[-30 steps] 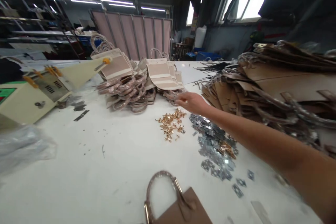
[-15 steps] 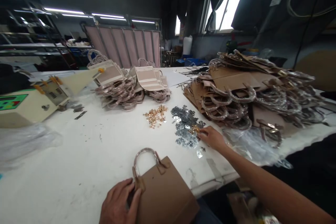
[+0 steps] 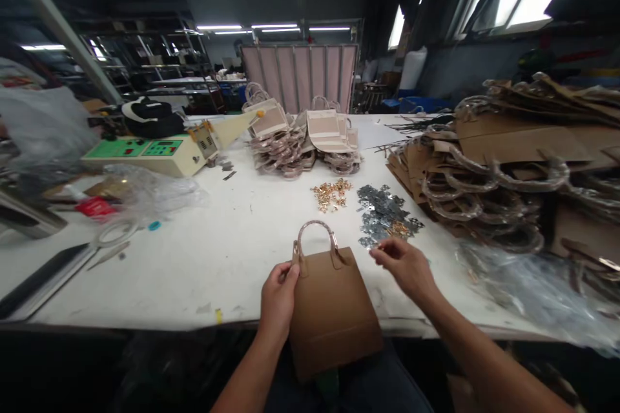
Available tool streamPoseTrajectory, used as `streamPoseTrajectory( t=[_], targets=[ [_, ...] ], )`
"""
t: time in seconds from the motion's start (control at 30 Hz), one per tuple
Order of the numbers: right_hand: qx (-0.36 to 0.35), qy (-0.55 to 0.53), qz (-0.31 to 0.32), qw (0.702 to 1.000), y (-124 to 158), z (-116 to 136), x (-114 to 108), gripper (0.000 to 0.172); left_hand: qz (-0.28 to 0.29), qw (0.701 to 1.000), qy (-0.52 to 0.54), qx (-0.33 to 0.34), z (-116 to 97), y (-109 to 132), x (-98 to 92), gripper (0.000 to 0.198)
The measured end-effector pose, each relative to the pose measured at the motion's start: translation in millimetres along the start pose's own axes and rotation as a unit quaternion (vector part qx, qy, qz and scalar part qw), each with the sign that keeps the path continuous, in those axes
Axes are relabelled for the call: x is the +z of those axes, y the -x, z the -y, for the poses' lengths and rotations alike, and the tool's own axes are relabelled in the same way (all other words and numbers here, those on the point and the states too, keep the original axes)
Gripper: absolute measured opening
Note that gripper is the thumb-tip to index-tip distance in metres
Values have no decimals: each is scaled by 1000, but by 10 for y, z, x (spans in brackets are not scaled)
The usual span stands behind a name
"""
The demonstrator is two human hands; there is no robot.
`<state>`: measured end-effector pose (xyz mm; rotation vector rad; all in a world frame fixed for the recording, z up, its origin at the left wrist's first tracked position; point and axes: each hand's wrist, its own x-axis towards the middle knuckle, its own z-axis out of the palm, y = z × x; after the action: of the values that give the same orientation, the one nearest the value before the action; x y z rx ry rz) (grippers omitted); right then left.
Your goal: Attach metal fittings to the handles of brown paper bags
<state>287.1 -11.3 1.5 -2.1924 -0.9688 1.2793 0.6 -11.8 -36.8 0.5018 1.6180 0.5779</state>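
Brown bag gripped by left hand, contents hidden.

1. A bag lies at the near edge of the worktop, between the left hand and right hand.
2. Behind it lie metal plates, with clasps to their left.
3. A machine sits far left; stacked bags sit on the right.

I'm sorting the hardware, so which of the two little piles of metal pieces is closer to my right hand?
The silver pile, just beyond your right hand; the gold pile lies farther left.
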Motion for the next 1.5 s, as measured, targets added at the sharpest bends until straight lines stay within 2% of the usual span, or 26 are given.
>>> streamPoseTrajectory(
  t=[0.07, 0.17, 0.27, 0.43, 0.53, 0.57, 0.67, 0.77, 0.83, 1.0, 1.37, 1.5],
  targets=[
    [-4, -89, 71, 993, 271, 203, 436, 29, 0, 997, 63, -32, -10, 6, 99, 50],
    [9, -133, 129, 983, 474, 331, 1019, 24, -1, 997, 76, -25, -11, 30, 171, 47],
    [25, -142, 142, 979, 477, 292, 1290, 29, 6, 999, 43, -1, 11, 64, 165, 45],
    [-16, -101, 130, 986, 446, 222, 1278, 27, -5, 998, -60, 23, 21, 30, 19, 35],
    [-58, -58, 127, 988, 465, 229, 1287, 21, 20, 987, -151, 46, -42, -43, -158, 25],
    [-66, -49, 126, 989, 473, 231, 1299, 19, 35, 985, -162, 43, -70, -61, -215, 27],
    [-64, -35, 122, 990, 495, 227, 1331, 19, 70, 992, -102, -29, -138, -59, -319, 57],
    [-61, -24, 130, 989, 516, 220, 1342, 18, 47, 993, 15, -112, -159, 8, -324, 74],
    [-71, -15, 134, 988, 529, 220, 1347, 17, 31, 991, 50, -116, -148, 46, -309, 70],
    [-75, 18, 133, 988, 549, 231, 1379, 16, 39, 996, 41, -75, -85, 46, -319, 53],
    [-59, 86, 84, 991, 686, 317, 1513, 19, 47, 994, 71, -64, 14, 37, -382, 49],
    [-56, 81, 99, 990, 687, 324, 1506, 21, 52, 993, 76, -69, -11, 45, -394, 48]
  ],
)
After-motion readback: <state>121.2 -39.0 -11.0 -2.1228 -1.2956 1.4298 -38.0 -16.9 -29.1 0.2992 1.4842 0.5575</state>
